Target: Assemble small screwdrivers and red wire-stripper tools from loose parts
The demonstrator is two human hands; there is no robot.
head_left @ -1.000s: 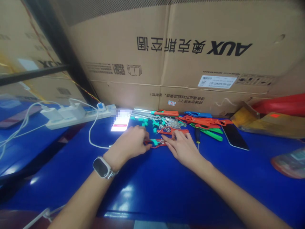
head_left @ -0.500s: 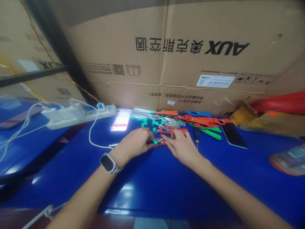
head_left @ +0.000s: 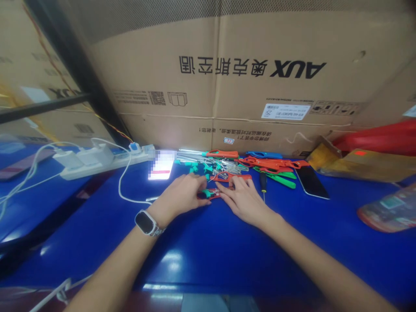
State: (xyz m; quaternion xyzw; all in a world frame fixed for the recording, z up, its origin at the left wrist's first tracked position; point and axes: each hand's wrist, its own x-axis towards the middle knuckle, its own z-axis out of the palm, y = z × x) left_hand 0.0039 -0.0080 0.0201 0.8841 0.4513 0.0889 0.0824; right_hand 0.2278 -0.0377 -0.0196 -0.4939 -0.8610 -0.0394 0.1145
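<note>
An orange-red half shell of a long-reach lighter (head_left: 218, 196) lies on the blue table between my hands, with small inner parts showing in it. A teal piece (head_left: 204, 194) sits at its left end. My left hand (head_left: 182, 193) has its thumb and fingers closed about that left end. The fingers of my right hand (head_left: 242, 195) are bent and press on the shell's right part, hiding much of it. Just beyond is another orange-red shell (head_left: 224, 175). Behind it lie loose teal parts (head_left: 195, 167) and a heap of metal pieces (head_left: 232, 166).
Farther back are orange lighter handles (head_left: 269, 164), green ones (head_left: 281, 177) and a blue one (head_left: 264, 154). A screwdriver (head_left: 263, 182) and a dark phone (head_left: 312, 182) lie right. Left are a lit phone (head_left: 164, 162) and a power strip (head_left: 97, 164). A large carton (head_left: 162, 125) stands behind.
The view has turned slightly, so the scene sits a little further left. My left finger and thumb have parted slightly, showing more of the teal piece; both hands stay at the shell.
</note>
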